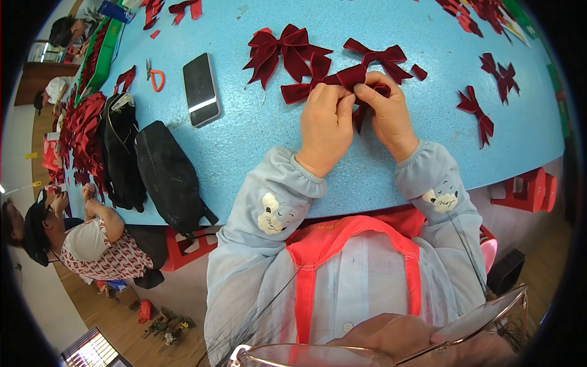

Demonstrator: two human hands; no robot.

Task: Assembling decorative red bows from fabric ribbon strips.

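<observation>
My left hand (326,125) and my right hand (388,113) meet above the blue table (257,147), both closed on a dark red velvet ribbon bow (351,76). Thumbs and fingertips pinch it near its middle and hide the centre, while loops and tails stick out around them. Just beyond my left hand lies a full, layered velvet bow (286,50). Past my right hand rests a flatter bow (385,58), with a small red ribbon scrap (419,72) beside it. Farther right are two more bows, one slim (476,116) and one wider (501,76).
To the left lie a phone (200,92), orange-handled scissors (157,81) and two black bags (168,171). Beyond them are a heap of red ribbon (84,137), a green crate (110,52) and a co-worker in a patterned top (116,257). Red stools (526,191) stand at the right.
</observation>
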